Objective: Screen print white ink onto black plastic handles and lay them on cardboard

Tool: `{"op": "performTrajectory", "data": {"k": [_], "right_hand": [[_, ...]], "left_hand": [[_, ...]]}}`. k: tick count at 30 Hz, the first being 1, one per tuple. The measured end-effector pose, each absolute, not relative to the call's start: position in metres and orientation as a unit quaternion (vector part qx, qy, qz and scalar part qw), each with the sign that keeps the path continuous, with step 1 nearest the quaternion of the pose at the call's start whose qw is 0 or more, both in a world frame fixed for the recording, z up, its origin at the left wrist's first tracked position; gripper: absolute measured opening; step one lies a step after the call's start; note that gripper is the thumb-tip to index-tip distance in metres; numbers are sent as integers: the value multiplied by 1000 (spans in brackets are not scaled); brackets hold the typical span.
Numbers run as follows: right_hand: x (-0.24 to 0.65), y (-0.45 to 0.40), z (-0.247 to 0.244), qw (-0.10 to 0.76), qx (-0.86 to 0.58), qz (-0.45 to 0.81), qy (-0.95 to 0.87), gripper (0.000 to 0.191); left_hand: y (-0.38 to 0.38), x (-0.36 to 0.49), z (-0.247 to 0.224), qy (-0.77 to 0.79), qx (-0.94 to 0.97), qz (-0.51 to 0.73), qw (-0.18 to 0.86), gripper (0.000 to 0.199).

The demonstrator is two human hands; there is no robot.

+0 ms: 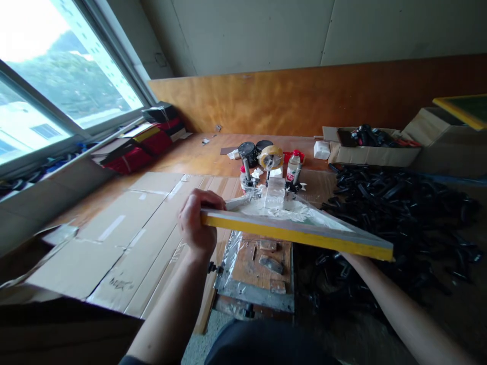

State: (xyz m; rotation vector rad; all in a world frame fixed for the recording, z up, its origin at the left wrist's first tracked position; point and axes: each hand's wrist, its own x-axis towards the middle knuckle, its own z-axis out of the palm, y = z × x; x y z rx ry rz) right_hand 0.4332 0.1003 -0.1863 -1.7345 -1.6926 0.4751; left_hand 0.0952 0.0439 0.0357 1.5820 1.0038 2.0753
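While the left hand (200, 223) grips the yellow-edged screen-printing frame (297, 234) by its side, the frame tilts above a wooden board (258, 266). Right forearm (395, 304) runs beneath the far end; right hand hidden, state unclear. Black plastic parts (395, 213) lie just beside.

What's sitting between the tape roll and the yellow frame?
In the head view, a pale rectangular block stands between the tape roll and the yellow-edged frame.

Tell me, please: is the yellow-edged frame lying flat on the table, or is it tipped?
Tipped. The yellow-edged frame is held up at a slant above the table, its end gripped in the left hand.
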Motion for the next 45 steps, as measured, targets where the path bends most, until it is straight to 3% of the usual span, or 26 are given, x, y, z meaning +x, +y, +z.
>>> {"op": "performTrajectory", "data": {"k": [5, 11, 15, 20, 23, 27, 30, 33, 37, 40, 45], "right_hand": [[321, 29, -191, 217, -540, 176, -794, 27], [250, 18, -199, 112, -489, 42, -864, 17], [254, 17, -195, 119, -527, 7, -841, 20], [244, 28, -183, 174, -494, 58, -850, 21], [230, 31, -188, 208, -423, 89, -878, 43], [225, 5, -199, 172, -353, 173, -903, 73], [227, -18, -195, 164, -297, 257, -905, 58], [225, -14, -189, 216, -311, 250, -891, 43], [223, 15, -198, 202, -351, 162, -900, 51], [230, 26, -207, 163, -352, 128, -913, 46], [238, 32, -209, 184, -377, 115, -900, 44]], "left_hand": [[43, 90, 37, 385, 567, 712, 157, 36], [45, 86, 38, 379, 587, 702, 137, 37], [45, 86, 38, 359, 590, 710, 135, 39], [43, 85, 35, 359, 599, 703, 135, 38], [42, 83, 35, 353, 606, 699, 140, 38], [41, 83, 35, 360, 610, 692, 139, 37], [40, 83, 34, 358, 611, 693, 137, 37], [40, 83, 32, 356, 609, 697, 134, 38], [40, 82, 32, 355, 609, 699, 122, 37], [40, 82, 32, 362, 615, 691, 119, 37], [37, 81, 28, 365, 610, 692, 125, 39]]}}
